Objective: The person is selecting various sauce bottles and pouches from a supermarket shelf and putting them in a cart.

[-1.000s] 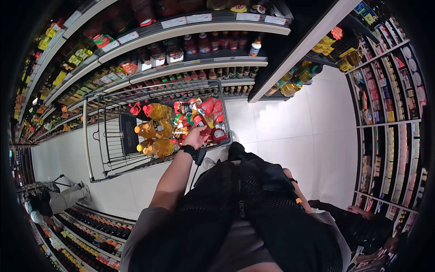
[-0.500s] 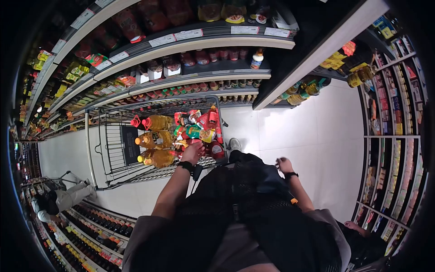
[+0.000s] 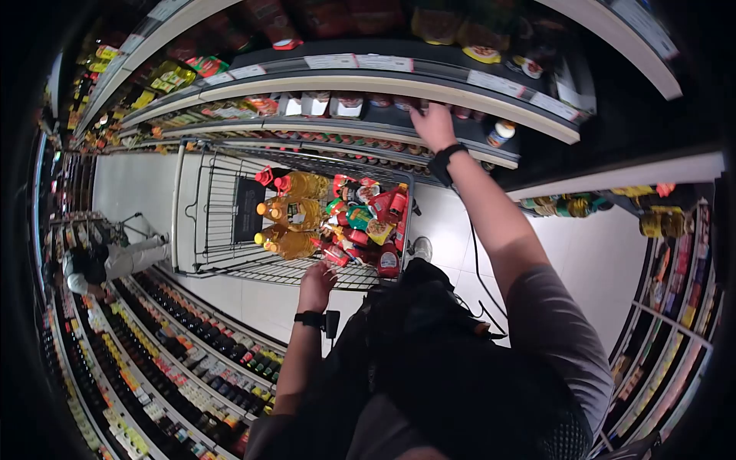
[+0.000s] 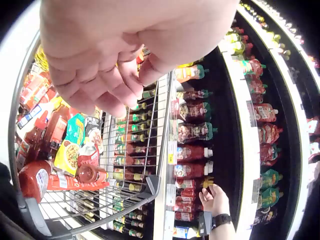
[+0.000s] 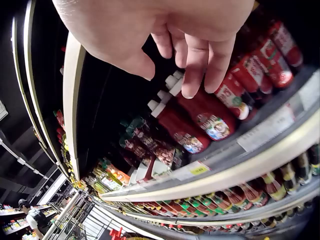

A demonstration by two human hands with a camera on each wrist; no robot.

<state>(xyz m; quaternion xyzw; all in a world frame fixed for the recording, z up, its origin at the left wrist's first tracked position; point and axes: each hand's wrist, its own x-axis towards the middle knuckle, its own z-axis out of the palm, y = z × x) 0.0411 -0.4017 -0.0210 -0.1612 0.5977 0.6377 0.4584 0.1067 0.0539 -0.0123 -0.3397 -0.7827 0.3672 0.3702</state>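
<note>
My right hand reaches into the shelf of red sauces in the head view. In the right wrist view its fingers hang extended over red sauce bottles with white caps, fingertips right by the bottles. My left hand hovers by the near side of the shopping cart, its fingers loosely bent with nothing in them. Inside the cart lie large bottles of yellow oil, a round red jar, and a heap of red and green sauce bottles and packets.
A white-capped bottle stands on the same shelf, right of my right hand. The shelf edge above juts out over it. Another person is at the far left with a cart. White floor tiles show at right.
My left hand has let go of a red bottle in the cart and drawn back to the near side. My right hand has risen from my right side to the sauce shelf.
</note>
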